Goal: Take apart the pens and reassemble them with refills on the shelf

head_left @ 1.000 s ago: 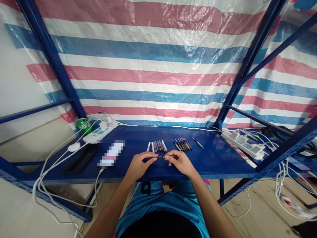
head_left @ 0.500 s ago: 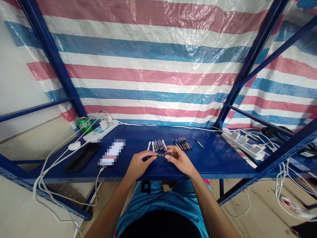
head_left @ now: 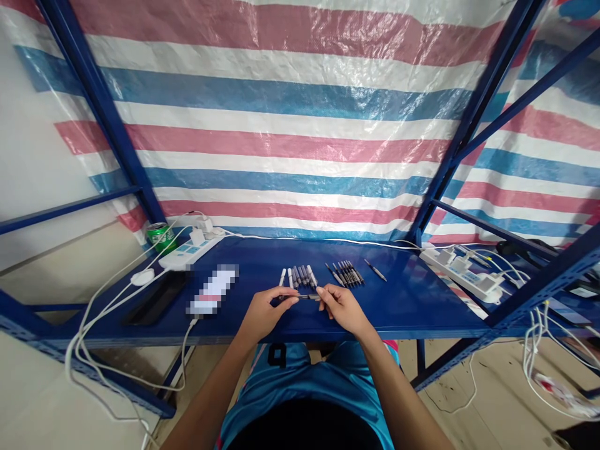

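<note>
A slim dark pen lies level between my two hands, over the front part of the blue tabletop. My left hand pinches its left end between thumb and forefinger. On the other end, the fingers of my right hand are closed; they cover most of that end. Just beyond my hands is a row of white and grey pen caps or barrels. Right of it lies a slanted row of several dark pens. A single pen rests farther right, apart from the row.
On the left are a phone with a blurred screen, a black flat case, a white power strip and a green can. Another power strip with cables is at right. Blue metal posts frame the table.
My right hand has shifted slightly and turned, its fingers now gathered closer together on the pen. More of the pen shows between my hands. The left hand has hardly moved.
</note>
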A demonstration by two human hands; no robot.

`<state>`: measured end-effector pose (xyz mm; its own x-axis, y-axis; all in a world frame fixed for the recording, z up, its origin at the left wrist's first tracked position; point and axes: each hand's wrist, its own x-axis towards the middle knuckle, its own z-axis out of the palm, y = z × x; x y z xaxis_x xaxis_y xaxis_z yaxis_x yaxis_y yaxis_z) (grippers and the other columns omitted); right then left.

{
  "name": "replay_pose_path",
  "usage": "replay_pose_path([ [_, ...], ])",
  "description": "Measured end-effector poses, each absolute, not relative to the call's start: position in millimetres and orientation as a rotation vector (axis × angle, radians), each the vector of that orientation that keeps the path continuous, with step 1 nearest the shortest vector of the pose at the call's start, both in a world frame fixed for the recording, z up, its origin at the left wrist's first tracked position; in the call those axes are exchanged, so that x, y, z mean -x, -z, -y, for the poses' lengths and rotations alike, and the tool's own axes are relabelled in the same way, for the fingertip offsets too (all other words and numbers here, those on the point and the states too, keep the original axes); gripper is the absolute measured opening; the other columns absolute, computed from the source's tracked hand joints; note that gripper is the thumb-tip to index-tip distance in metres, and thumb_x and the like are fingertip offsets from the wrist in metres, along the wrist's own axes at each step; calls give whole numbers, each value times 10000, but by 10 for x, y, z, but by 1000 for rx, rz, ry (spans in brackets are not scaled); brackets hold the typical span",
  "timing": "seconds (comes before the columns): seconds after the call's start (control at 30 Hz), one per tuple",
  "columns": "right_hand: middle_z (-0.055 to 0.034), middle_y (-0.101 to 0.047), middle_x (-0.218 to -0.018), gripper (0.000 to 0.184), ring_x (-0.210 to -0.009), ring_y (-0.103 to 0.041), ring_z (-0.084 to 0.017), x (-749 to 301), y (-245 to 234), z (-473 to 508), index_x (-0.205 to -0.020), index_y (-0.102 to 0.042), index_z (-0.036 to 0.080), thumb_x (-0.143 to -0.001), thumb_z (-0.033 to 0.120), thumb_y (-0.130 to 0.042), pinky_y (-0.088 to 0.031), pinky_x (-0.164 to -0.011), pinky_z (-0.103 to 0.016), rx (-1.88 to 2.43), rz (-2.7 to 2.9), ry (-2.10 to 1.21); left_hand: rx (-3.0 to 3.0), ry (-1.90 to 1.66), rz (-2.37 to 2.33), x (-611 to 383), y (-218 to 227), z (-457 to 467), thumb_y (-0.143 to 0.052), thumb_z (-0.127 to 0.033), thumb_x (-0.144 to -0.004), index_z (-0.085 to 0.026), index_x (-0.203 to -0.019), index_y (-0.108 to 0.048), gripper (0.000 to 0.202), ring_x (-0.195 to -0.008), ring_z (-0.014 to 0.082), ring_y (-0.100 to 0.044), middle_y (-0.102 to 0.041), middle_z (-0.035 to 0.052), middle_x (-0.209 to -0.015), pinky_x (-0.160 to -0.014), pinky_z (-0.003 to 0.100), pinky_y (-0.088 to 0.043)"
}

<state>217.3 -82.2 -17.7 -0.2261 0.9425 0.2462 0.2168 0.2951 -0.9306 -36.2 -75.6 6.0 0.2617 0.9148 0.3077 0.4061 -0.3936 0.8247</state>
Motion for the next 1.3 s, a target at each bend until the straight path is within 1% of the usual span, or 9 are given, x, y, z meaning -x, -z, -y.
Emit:
replay_pose_path([
  [0.17,-2,-731,-841,406,-674,-669,-172,-2182,242,787,-1108,-698,231,-908,579,-756,-528,-691,-305,965,1605,-1086,-1780,-1201,-1161,367,-10,720,-786,-458,-866,-256,-1114,-795,320,-1108,293,-753,-801,68,-1192,-1027,428,-584],
  [0.33,-10,-745,-835,371,-760,-692,-200,-2195,295,767,-1064,-727,234,-891,558,-774,-528,-740,-321,985,1591,-1030,-1573,-1309,-1071,374,41,676,-811,-464,-849,-223,-1246,-726,472,-1066,289,-773,-812,95,-1140,-975,415,-613],
  [0.47,-16,-753,-869,372,-765,-679,-200,-2185,310,763,-1022,-745,237,-852,562,-805,-526,-729,-322,1014,1560,-1007,-1504,-1365,-1039,390,32,657,-811,-478,-850,-218,-1292,-693,527,-1096,288,-767,-799,112,-1191,-990,417,-610],
  [0.7,-28,-772,-877,415,-740,-667,-207,-2187,271,769,-1055,-776,243,-814,577,-827,-531,-685,-335,1017,1518,-1022,-1546,-1359,-1083,403,0,664,-729,-567,-902,-201,-1279,-706,526,-1116,298,-765,-787,130,-1227,-1037,448,-601],
  [0.8,-30,-765,-833,427,-677,-644,-200,-2192,246,776,-1076,-785,243,-819,582,-823,-520,-628,-330,1014,1499,-1010,-1509,-1357,-1102,413,0,669,-754,-539,-893,-205,-1276,-725,509,-1091,296,-775,-807,114,-1163,-1036,440,-603],
  [1.0,-49,-765,-843,411,-748,-692,-228,-2168,197,790,-1056,-798,234,-846,588,-800,-536,-634,-335,1009,1454,-1008,-1500,-1308,-1090,418,46,663,-789,-523,-867,-201,-1189,-766,455,-1006,293,-787,-825,97,-1030,-982,445,-624],
  [1.1,-72,-784,-930,508,-759,-698,-228,-2177,192,767,-1181,-759,234,-849,617,-784,-529,-599,-328,940,1344,-1055,-1424,-1349,-1070,462,11,481,-779,-531,-871,-172,-1154,-754,458,-1005,283,-784,-816,122,-1058,-954,425,-626],
  [1.23,-89,-781,-939,528,-718,-672,-209,-2215,225,717,-1156,-742,220,-839,640,-784,-510,-576,-321,887,1176,-1078,-1569,-1413,-1470,636,-157,-66,-668,-548,-925,-133,-1181,-738,492,-1021,264,-776,-810,132,-1076,-930,384,-612],
  [1.3,-86,-774,-902,498,-693,-654,-199,-2228,238,705,-1085,-750,211,-833,638,-794,-503,-575,-319,884,1165,-1091,-1612,-1374,-1640,719,-226,-377,-726,-478,-880,-155,-1102,-772,394,-1034,275,-762,-815,119,-1042,-952,389,-584],
])
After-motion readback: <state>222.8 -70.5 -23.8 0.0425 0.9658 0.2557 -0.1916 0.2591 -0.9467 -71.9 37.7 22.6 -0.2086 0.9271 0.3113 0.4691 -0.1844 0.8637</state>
